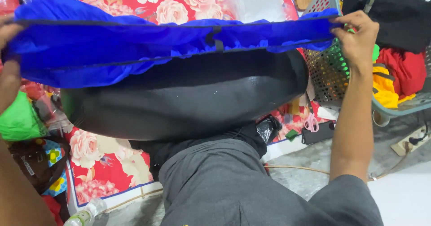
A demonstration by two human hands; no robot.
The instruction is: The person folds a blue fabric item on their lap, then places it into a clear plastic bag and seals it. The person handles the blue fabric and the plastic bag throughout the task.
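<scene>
A blue and black garment (170, 60) is stretched wide across the view, its blue gathered band on top and a smooth black panel (188, 96) hanging below. My left hand (9, 60) grips the band's left end at the frame edge. My right hand (357, 39) pinches its right end, next to a basket. The garment hangs over my lap, which is in grey trousers (224, 185). Most of the mat behind is hidden by it.
A red floral mat (107, 163) lies under me. A grey-green mesh laundry basket (330, 73) with black, red and yellow clothes stands at right. Pink scissors (310, 122) and a dark phone (318, 134) lie by it. A green bag (18, 118) and bottle (85, 215) sit at left.
</scene>
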